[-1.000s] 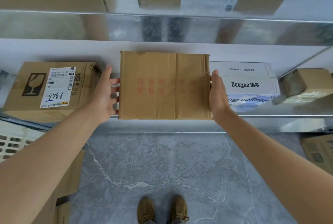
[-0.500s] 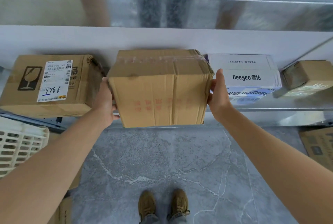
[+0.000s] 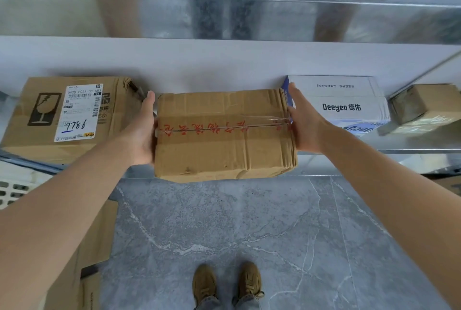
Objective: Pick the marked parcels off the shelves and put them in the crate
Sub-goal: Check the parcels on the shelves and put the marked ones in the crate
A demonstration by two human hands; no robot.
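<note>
The taped parcel (image 3: 224, 135), clamped only between the flat palms of the left hand (image 3: 141, 132) and right hand (image 3: 304, 122), could be dropped onto the floor (image 3: 224, 222) if that squeeze is relaxed.

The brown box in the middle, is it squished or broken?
A little squished: the brown box has crumpled, creased cardboard along its right end and lower front edge. It isn't torn open.

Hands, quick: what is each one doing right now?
Left hand: open, flat against the brown parcel's left side.
Right hand: open, flat against its right side; parcel squeezed between both.
</note>
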